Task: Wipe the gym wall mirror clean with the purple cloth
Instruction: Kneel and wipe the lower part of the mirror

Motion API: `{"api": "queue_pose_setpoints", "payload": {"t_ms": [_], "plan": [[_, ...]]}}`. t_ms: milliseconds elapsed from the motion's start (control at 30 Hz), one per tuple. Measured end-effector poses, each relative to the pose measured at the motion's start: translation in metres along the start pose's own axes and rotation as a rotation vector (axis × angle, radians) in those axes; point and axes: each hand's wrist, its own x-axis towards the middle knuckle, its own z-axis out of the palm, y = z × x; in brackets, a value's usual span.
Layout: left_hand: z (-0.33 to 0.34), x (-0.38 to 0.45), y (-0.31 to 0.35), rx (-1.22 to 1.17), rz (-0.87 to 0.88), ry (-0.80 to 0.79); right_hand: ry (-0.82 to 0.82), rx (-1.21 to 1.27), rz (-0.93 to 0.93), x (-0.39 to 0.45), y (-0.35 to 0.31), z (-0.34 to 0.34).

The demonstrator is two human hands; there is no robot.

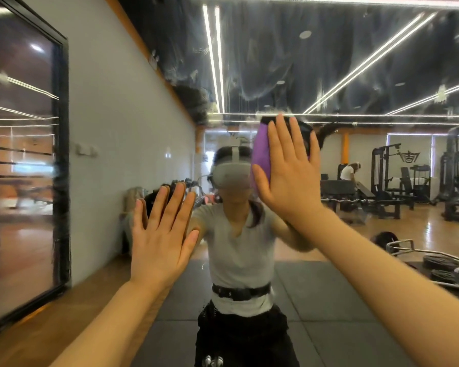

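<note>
The gym wall mirror (316, 75) fills most of the head view, its upper part streaked with smears. My right hand (289, 170) lies flat with straight fingers and presses the purple cloth (261, 154) against the glass at about head height. The cloth shows only along the hand's left side; the rest is hidden under the palm. My left hand (162, 234) is spread flat on the glass lower and to the left, holding nothing. My own reflection stands between the two hands.
A grey wall (117, 128) with a dark-framed window (24, 154) runs along the left. Black floor mats (316, 300) lie below. Reflected in the mirror are weight machines (398, 178), benches, weight plates and another person at the back right.
</note>
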Motion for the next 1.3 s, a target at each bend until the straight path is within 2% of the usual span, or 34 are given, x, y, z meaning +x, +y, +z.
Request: {"api": "queue_pose_setpoints", "payload": {"t_ms": [67,200,267,600,733,900,1033,1133,1300], "plan": [[0.001,0.000,0.000,-0.002,0.000,0.005,-0.012,0.004,0.023,-0.037,-0.008,0.006],[0.001,0.000,0.002,0.011,0.000,0.013,-0.078,-0.059,-0.111,-0.124,-0.012,0.012],[0.000,0.000,0.001,0.010,-0.005,0.013,-0.092,-0.081,-0.158,-0.138,-0.006,0.014],[-0.012,0.004,0.008,-0.091,-0.063,-0.012,-0.071,-0.064,-0.086,-0.020,0.027,-0.006],[-0.032,0.033,0.031,-0.223,-0.185,0.046,-0.027,-0.021,-0.003,-0.031,0.018,-0.001],[-0.022,0.075,0.064,-0.246,-0.059,0.085,-0.019,-0.031,0.009,-0.066,0.009,0.006],[-0.002,0.082,0.081,-0.165,-0.037,0.030,-0.034,-0.061,-0.013,-0.102,0.009,0.012],[0.005,0.079,0.079,-0.119,-0.024,0.050,-0.054,-0.080,-0.031,-0.120,0.010,0.015],[0.005,0.079,0.080,-0.119,-0.018,0.053,-0.038,-0.100,-0.111,-0.107,0.026,0.008]]}}
